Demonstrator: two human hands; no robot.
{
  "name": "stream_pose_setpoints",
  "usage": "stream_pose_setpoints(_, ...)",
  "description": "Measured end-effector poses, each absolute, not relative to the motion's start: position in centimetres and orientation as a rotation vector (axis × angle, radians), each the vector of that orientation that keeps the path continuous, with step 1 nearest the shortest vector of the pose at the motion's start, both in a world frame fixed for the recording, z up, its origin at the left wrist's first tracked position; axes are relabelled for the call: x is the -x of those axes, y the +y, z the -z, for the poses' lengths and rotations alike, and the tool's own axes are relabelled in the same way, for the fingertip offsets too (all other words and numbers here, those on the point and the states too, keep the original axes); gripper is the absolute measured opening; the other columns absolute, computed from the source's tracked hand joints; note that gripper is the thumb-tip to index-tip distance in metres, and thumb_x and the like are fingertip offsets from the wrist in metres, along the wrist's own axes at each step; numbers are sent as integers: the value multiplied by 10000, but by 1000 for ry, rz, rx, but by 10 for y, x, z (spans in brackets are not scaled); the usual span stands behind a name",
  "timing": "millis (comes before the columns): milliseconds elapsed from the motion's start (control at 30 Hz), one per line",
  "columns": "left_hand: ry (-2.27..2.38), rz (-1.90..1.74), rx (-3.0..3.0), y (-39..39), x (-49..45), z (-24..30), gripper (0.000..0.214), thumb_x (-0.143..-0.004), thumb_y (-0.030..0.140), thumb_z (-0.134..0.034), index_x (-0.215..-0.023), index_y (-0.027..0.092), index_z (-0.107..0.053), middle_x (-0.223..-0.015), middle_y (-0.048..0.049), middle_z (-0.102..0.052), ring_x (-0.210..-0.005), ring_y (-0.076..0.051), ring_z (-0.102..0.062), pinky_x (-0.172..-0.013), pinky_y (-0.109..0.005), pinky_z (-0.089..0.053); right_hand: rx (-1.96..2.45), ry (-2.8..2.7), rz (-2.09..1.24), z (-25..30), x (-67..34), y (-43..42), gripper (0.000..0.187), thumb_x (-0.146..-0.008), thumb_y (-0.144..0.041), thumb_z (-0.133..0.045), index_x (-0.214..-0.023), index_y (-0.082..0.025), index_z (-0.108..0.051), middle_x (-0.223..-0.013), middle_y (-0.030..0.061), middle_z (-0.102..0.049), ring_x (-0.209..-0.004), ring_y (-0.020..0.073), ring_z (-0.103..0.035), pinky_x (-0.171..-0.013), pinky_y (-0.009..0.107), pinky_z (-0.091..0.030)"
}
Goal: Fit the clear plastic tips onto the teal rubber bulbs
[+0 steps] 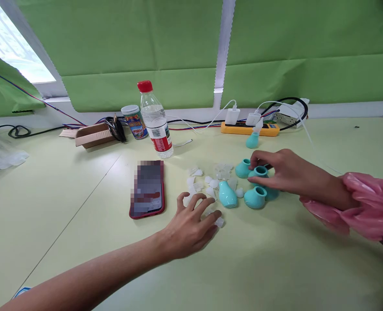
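Observation:
My right hand [284, 170] has its thumb and fingers around the rim of a teal rubber bulb [259, 172] with a round open neck. Close by are more of these bulbs, one at the left [242, 168] and one in front [255, 198]; another is partly hidden under my hand. A teal bulb lying on its side [228, 195] is between my two hands. My left hand [194, 222] rests with bent, spread fingers over small translucent plastic pieces [212, 183], and a clear piece [220, 222] shows beside its fingertips.
Left of the pieces lies a phone in a red case [148, 190]. Behind stand a red-capped water bottle [157, 121], a patterned canister [135, 122] and an open cardboard box [96, 134]. An orange power strip [250, 128] has chargers and cables; a teal bulb with a clear top [252, 140] stands before it.

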State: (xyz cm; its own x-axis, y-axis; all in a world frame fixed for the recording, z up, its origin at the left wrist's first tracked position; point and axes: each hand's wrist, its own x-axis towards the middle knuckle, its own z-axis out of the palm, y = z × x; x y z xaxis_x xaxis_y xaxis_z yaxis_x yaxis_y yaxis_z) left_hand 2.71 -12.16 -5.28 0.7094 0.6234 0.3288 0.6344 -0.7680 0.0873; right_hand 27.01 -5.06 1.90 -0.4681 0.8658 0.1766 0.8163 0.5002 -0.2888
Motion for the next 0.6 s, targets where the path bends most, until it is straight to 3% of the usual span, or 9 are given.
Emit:
stream_pose_setpoints(300,-1060,556,2870,-121,-27,54,256,-830,225,-381,-1043,188,-519,-1145,-117,-501,-1045,-269,-418,-834,-487,-235,1501,-2527,-187,-14,-276,-37,213,-717,-412,-511,-713,-205,-457,-712,47,-583,-626,198,-538,-576,325,-384)
stream_pose_setpoints(600,-1061,547,2877,-121,-27,53,266,-823,221,-386,-1049,186,-520,-1146,-123,-501,-1047,-275,-415,-836,-489,-234,1455,-2640,-161,-11,-272,-36,300,-776,-420,-431,-701,-188,-606,-692,62,-632,-606,187,-554,-603,318,-379)
